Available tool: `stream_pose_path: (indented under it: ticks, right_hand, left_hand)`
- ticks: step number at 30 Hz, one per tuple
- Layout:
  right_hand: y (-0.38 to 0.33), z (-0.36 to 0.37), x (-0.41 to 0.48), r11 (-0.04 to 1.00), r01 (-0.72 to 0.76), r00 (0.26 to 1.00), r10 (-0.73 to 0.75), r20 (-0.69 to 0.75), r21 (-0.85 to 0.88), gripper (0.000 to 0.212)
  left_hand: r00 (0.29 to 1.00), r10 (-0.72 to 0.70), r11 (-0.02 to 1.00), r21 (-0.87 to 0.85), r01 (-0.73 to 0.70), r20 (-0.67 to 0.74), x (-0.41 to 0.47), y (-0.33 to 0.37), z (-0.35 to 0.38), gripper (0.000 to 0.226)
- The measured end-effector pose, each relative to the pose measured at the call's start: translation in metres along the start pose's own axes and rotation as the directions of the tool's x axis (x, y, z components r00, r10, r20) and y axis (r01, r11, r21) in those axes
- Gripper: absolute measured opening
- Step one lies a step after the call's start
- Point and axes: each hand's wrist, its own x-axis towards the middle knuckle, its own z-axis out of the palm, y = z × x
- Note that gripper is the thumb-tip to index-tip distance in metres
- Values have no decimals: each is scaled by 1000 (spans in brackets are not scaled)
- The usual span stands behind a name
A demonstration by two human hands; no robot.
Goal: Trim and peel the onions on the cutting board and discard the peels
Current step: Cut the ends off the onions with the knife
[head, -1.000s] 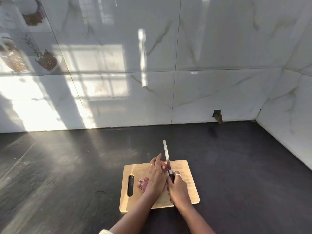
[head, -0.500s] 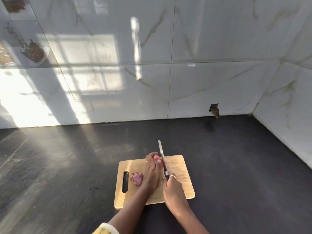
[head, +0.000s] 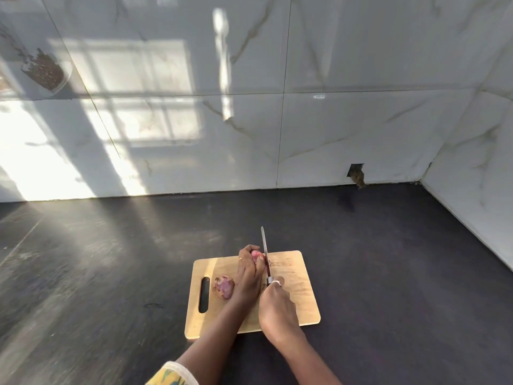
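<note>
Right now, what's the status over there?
Left hand grips one onion; right hand holds knife, blade beside it. Second onion lies nearby on the cutting board. Nothing blocks the cut.

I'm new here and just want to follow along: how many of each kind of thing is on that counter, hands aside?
Onions: 2, the held onion gripped by the left hand, and the loose onion lying beside the handle slot.
Knife: 1, held in the right hand.
Wooden cutting board: 1.
Total: 4.
</note>
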Motion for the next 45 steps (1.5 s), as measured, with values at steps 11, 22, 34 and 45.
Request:
stream_pose_path:
  ticks: [11,22,34,45]
  right_hand:
    - [-14,-10,12,999,-42,995,43,87,-6,38]
    - [-24,-21,22,990,-112,985,100,139,88,36]
    - [-27,-22,20,998,-58,990,53,130,38,39]
    - [-20,-22,22,995,-73,988,63,141,70,38]
  left_hand:
    - [997,-36,996,-79,31,-67,1,5,-2,38]
    - [998,-49,995,-93,45,-50,1,3,-1,50]
    - [995,-60,998,-19,59,-79,2,8,1,34]
    - [992,-83,997,-12,82,-95,4,9,3,17]
